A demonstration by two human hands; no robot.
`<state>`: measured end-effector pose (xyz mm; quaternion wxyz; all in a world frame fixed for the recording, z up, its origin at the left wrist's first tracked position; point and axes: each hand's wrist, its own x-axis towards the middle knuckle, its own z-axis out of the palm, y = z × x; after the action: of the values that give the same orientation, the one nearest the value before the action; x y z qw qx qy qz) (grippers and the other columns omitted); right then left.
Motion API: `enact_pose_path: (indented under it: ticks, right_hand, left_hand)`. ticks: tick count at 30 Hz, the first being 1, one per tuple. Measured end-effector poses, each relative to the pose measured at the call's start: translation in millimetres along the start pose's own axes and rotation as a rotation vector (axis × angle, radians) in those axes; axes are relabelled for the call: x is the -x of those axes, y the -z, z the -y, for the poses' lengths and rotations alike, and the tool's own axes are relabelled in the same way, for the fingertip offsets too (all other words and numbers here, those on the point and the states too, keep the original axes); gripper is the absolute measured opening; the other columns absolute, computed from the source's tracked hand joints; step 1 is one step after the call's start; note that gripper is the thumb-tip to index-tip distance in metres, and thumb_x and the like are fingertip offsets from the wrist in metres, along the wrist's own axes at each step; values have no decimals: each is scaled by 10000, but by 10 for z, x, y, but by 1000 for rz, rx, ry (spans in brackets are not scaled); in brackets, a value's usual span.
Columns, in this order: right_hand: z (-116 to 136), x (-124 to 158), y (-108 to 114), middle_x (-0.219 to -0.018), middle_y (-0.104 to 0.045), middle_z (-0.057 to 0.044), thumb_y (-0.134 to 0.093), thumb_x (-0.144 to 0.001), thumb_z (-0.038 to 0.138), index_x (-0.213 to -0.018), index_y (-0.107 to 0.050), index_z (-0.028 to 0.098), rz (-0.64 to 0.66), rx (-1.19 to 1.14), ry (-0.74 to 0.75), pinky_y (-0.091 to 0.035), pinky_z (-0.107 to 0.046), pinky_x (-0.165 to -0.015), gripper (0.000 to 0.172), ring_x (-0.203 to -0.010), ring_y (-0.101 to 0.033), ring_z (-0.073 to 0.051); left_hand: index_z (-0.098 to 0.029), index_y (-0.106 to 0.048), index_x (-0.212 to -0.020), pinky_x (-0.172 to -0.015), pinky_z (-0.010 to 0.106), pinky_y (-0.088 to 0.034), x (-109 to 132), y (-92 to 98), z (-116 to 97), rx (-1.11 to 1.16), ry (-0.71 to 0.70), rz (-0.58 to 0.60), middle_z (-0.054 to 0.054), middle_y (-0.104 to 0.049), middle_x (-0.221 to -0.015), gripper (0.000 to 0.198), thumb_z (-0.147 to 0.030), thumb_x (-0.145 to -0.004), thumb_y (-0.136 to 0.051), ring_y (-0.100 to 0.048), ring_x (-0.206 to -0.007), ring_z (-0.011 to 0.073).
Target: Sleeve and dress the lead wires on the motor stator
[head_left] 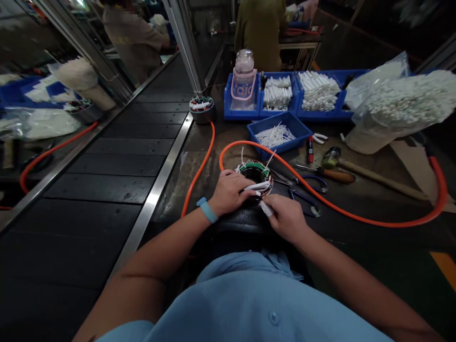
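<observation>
In the head view a ring-shaped motor stator (264, 172) with green, red and white windings sits at the bench's near edge. Two cable ties stick up from its rim. My left hand (233, 191) lies against the stator's left side, fingers closed on white sleeving (262, 185) that crosses the ring. Close to the near right rim is my right hand (288, 216), its fingers curled together. A white wrapping covers one of its digits; whatever the fingertips pinch is hidden. An orange cable (237, 143) loops behind the stator.
A blue tray of cable ties (280, 135) stands behind the stator. Pliers (308, 209), a wooden-handled tool (337, 175) and a hammer (381, 179) lie to the right. Blue bins (301, 111) hold white tubes. Another stator (202, 114) stands beside the conveyor (107, 166). Two people are beyond.
</observation>
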<state>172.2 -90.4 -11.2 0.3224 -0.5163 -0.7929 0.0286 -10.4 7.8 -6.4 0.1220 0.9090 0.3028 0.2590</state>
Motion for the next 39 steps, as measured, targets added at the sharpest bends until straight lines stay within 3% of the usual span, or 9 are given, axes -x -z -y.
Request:
enact_pose_path:
  ticks: [6, 9, 16, 22, 27, 30, 33, 36, 39]
  right_hand:
    - [14, -97, 57, -858, -689, -66, -411, -824, 81, -869, -598, 176, -49, 140, 174, -435, -253, -705, 215, -763, -621, -157]
    - [27, -249, 199, -824, -684, -56, -391, -840, 72, -923, -630, 184, 50, 243, 169, -398, -251, -668, 277, -723, -605, -155]
    - [-79, -747, 479, -844, -694, -46, -501, -816, 167, -967, -683, 233, 480, 195, -1, -338, -253, -607, 246, -767, -609, -182]
    - [-335, -1000, 356, -818, -689, 15, -566, -735, 140, -870, -704, 242, 646, -168, -95, -374, -214, -640, 218, -744, -594, -141]
    - [-430, -769, 333, -891, -684, -13, -557, -811, 267, -973, -680, 208, 536, -432, -117, -424, -247, -727, 211, -795, -599, -145]
    - [-894, -747, 489, -887, -681, -36, -576, -786, 339, -985, -674, 176, 442, -536, -264, -461, -273, -733, 276, -788, -611, -163]
    - [-1653, -955, 689, -930, -670, -85, -526, -780, 253, -987, -659, 138, -112, -124, -624, -463, -326, -784, 272, -831, -608, -200]
    - [-2329, -1337, 816, -1079, -624, -138, -499, -742, 115, -1094, -618, 120, -188, 273, -662, -420, -352, -880, 372, -973, -572, -234]
    - [-2726, -1792, 868, -1137, -579, -156, -443, -754, 69, -1169, -562, 114, -208, 430, -669, -397, -338, -894, 434, -1030, -536, -231]
  left_hand:
    - [-207, -677, -856, -775, 344, -335, -327, 323, -219, -161, 126, 350, 42, -687, -806, 318, -493, -838, -538, -600, -804, 203]
    - [-216, -675, -850, -754, 344, -328, -394, 365, -244, -206, 77, 449, 37, -685, -788, 266, -425, -859, -511, -594, -781, 205]
    - [-197, -632, -950, -827, 363, -294, -150, 280, -147, -143, -77, 307, 34, -657, -834, 294, -397, -910, -419, -560, -836, 189]
    - [-189, -639, -854, -817, 374, -291, -165, 228, -111, -132, -56, 270, 32, -639, -756, 300, -420, -889, -453, -553, -774, 192]
    - [-191, -638, -888, -803, 368, -295, -164, 256, -165, -102, -54, 235, 18, -649, -767, 237, -376, -880, -491, -544, -760, 186]
    - [-191, -634, -898, -802, 368, -301, -142, 252, -158, -104, -76, 207, 15, -646, -756, 243, -374, -892, -474, -546, -745, 179]
    - [-178, -621, -872, -827, 373, -315, -132, 192, -93, -143, -144, 149, 26, -636, -733, 311, -400, -915, -408, -542, -728, 178]
    - [-172, -607, -839, -810, 366, -336, -143, 90, 0, -198, -254, 60, 28, -608, -675, 387, -434, -922, -335, -515, -664, 174]
    - [-174, -591, -796, -732, 354, -342, -163, 3, 68, -219, -322, -26, 22, -582, -624, 392, -436, -906, -321, -485, -603, 166]
